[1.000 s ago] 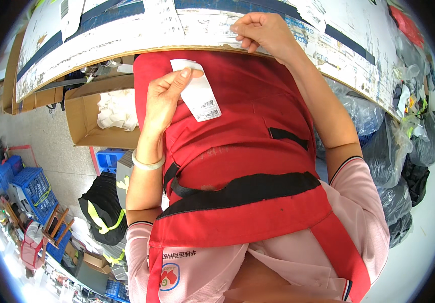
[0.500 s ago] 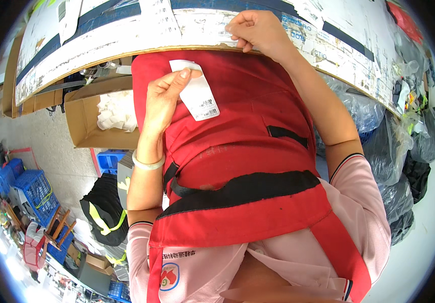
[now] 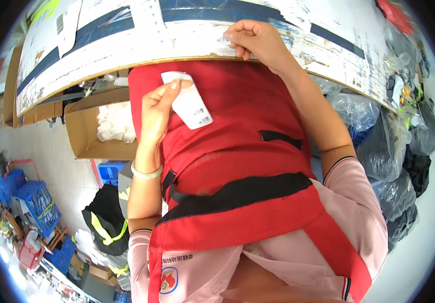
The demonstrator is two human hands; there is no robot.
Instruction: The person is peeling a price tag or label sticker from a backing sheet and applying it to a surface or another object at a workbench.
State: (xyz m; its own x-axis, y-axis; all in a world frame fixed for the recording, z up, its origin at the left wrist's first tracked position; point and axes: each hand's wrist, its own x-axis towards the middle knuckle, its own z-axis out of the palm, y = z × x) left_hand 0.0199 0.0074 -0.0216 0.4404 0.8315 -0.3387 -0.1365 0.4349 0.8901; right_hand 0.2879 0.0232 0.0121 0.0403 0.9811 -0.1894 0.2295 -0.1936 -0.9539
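My left hand point(image 3: 159, 108) pinches a long white label strip point(image 3: 191, 103) between thumb and fingers. The strip hangs over the red apron point(image 3: 242, 111), with small barcodes printed near its lower end. My right hand point(image 3: 255, 43) is above the near edge of the white worktable point(image 3: 111, 48), its thumb and index finger pressed together. At those fingertips shows a small white barcode label point(image 3: 221, 41), partly hidden by the fingers.
White paper strips point(image 3: 149, 20) lie on the table's far part. Below its left side stands a cardboard box point(image 3: 83, 131) with crumpled white scraps point(image 3: 115, 122). Blue crates point(image 3: 38, 199) and a black bundle point(image 3: 107, 217) are at left. Filled plastic bags point(image 3: 381, 151) crowd the right.
The table edge and both hands sit slightly lower in the picture. The label strip has shifted a little left with my left hand. Both grips look the same.
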